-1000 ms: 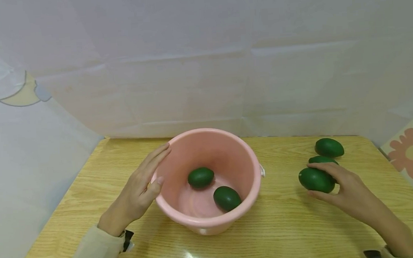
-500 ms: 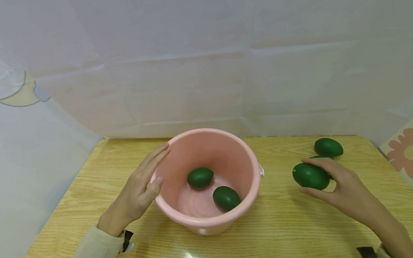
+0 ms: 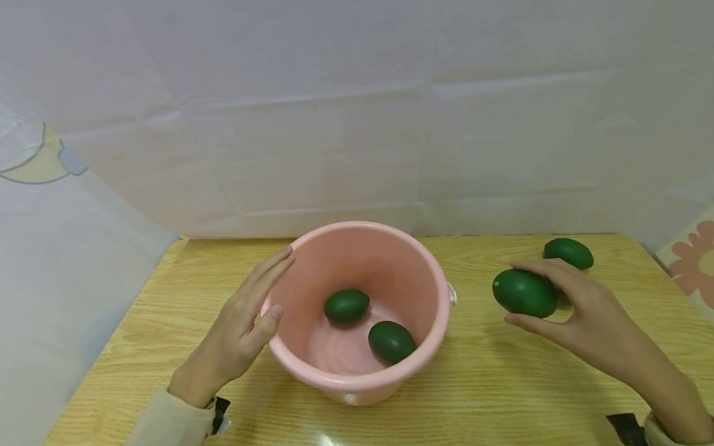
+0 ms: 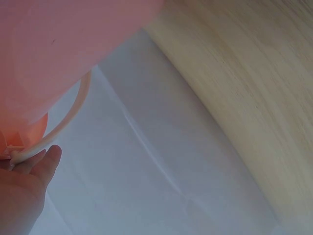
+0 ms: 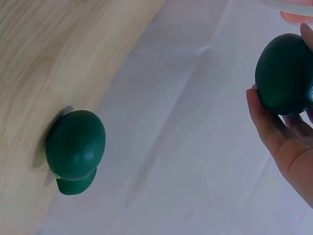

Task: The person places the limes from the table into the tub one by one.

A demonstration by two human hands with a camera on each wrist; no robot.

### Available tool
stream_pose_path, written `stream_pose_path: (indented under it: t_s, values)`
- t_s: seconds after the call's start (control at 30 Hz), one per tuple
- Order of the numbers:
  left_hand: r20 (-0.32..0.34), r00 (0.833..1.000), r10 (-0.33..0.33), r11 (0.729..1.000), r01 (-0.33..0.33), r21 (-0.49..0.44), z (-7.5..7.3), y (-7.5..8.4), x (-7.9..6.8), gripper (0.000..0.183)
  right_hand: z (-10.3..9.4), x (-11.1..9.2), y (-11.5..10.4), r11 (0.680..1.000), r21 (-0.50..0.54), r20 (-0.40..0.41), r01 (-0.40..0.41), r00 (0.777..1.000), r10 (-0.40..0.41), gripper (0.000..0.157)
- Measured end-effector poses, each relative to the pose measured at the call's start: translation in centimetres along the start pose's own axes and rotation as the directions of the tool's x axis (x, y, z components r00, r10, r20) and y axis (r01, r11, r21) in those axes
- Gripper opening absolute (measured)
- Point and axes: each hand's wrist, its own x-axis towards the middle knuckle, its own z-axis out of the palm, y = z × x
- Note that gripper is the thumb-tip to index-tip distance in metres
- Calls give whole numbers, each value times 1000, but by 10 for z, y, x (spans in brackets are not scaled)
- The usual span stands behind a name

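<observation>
A pink bucket (image 3: 443, 327) stands upright on the table with two dark green avocados lying inside, a rear avocado (image 3: 346, 307) and a front avocado (image 3: 391, 342). My left hand (image 3: 241, 332) rests against the bucket's left rim, fingers extended and thumb at the edge. In the left wrist view its fingers are beside the bucket's pale handle (image 4: 73, 110). To the right of the bucket, my right hand (image 3: 596, 324) holds another avocado (image 3: 525, 293) between thumb and fingers, above the table. Behind that hand lies a further avocado (image 3: 569, 254); one more is mostly hidden by the hand.
The wooden table (image 3: 491, 406) carries all of this. A pale cloth backdrop (image 3: 340, 149) rises right behind its far edge, with more cloth on both sides. In the right wrist view, two avocados overlap on the table, the nearer avocado (image 5: 76, 144) in front.
My right hand has lifted the avocado and carried it left and upward, away from the two lying behind. The left hand and bucket have stayed in place.
</observation>
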Motion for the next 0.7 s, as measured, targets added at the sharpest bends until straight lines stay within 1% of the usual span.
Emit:
stream_pose_path:
  t_s: [0.27, 0.5, 0.7]
  values:
    - [-8, 1000, 11, 1000, -10, 5, 1, -2, -1, 57, -1, 7, -11, 999, -1, -31, 47, 998, -47, 78]
    - [-2, 1000, -2, 1000, 2, 14, 0, 1, 0, 58, -3, 12, -25, 999, 16, -25, 41, 999, -41, 79]
    - [-4, 1000, 0, 1000, 0, 13, 0, 0, 0, 58, -2, 17, -37, 996, 39, -29, 81, 996, -80, 79]
